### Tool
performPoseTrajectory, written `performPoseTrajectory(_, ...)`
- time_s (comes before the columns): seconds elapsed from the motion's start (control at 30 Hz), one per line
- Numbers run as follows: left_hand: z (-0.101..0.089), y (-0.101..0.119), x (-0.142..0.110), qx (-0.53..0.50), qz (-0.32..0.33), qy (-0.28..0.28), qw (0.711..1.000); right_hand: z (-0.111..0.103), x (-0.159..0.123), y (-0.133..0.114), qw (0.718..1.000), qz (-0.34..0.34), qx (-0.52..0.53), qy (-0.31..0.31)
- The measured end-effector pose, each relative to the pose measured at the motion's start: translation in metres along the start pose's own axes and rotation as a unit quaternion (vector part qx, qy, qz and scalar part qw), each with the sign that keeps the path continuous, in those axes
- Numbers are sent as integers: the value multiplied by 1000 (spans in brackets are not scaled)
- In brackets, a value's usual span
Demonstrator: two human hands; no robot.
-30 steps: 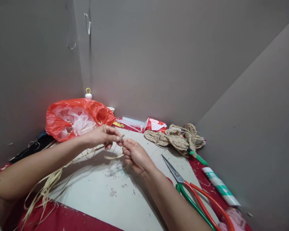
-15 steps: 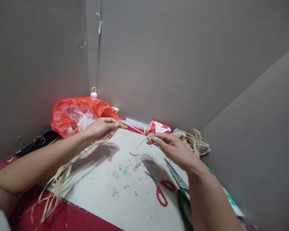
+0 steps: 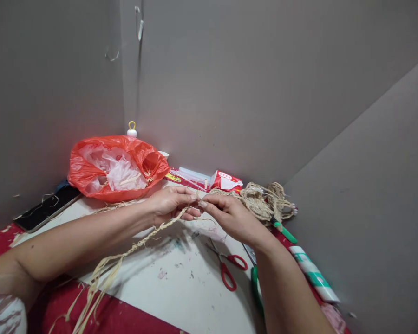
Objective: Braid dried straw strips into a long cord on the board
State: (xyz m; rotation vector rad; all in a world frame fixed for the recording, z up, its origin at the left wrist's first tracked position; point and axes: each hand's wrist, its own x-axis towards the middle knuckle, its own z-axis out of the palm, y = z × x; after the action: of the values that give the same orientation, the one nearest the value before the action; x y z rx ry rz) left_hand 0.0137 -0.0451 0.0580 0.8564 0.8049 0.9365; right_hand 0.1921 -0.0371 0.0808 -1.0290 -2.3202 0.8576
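Filmed from the head alone, above and behind the left hand (image 3: 176, 204) and right hand (image 3: 233, 217). Facing forward and down over the counter (image 3: 142, 287) beneath both hands, then on to the grey wall (image 3: 257, 93) beyond them. Near enough to catch both forearms (image 3: 97, 234) behind the hands, yet wide enough to take in the red plastic bag (image 3: 78, 169) beyond the left hand and the twine bundles (image 3: 257, 204) beyond the right.

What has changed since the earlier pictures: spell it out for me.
Since half a second ago, the right hand has swung left to meet the left hand at the fingertips; whether it holds anything is too small to tell. The left hand keeps its grip on the braided strand. The red bag and red-handled scissors stay put.
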Motion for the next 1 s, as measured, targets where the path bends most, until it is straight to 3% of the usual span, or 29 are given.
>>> performPoseTrajectory(0.23, -5, -1, 2, 33, 12, 12, 999, -1, 0, 5, 999, 30, 19, 18)
performPoseTrajectory(0.47, -9, 2, 0, 63, 13, 17, 998, -6, -1, 15, 992, 58, 113, 18)
performPoseTrajectory(0.7, -10, 6, 2, 64, 60, 80, 993, -4, 0, 11, 998, 37, 46, 36)
performPoseTrajectory(1.0, 4, -13, 3, -28, -51, 21, 998, 1, 1, 5, 997, 13, -2, 80)
